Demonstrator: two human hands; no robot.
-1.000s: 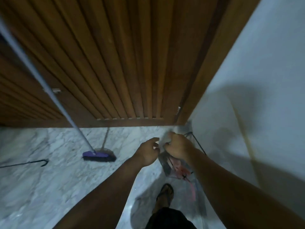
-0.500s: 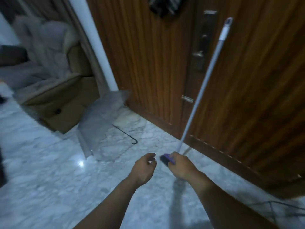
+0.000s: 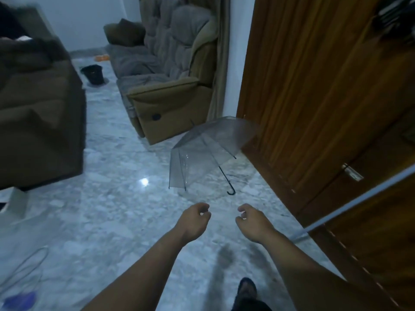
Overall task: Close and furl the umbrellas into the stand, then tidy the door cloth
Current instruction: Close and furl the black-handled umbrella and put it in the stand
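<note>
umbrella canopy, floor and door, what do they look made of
Umbrella: canopy looks like clear plastic film, since the floor shows through it; thin dark ribs and hooked handle.
Floor: polished marble or marble-look tile, veined, with a glossy light spot.
Door: brown wood with vertical grooves, possibly veneer.

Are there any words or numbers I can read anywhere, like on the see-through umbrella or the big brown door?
None can be read: the clear umbrella and the wooden door show no writing, and nothing else in view carries letters or numbers.
</note>
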